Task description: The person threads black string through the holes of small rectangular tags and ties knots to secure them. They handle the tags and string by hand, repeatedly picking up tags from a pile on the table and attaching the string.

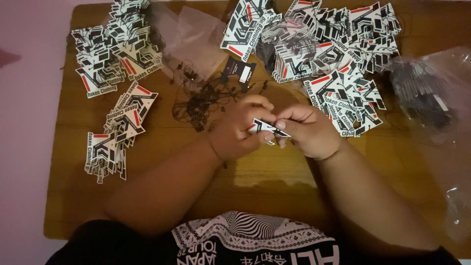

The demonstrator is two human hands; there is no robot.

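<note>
Head view looks down at your two hands over a brown table. Your left hand and your right hand meet in the middle, close to your body. Both pinch one small tag, which is white, black and red. Your left fingers curl around its left end, and your right fingertips squeeze its right end. The tag sits up off the table, between your thumbs. Just past your left hand lies a messy bunch of thin black strings on the table. A dark tag lies flat beyond the strings. On your left are two heaps of the same tags: a far pile near the table's corner and a near pile spread toward you. On your right a big heap fills the far side of the table. A clear bag with dark things inside lies at the right edge.
</note>
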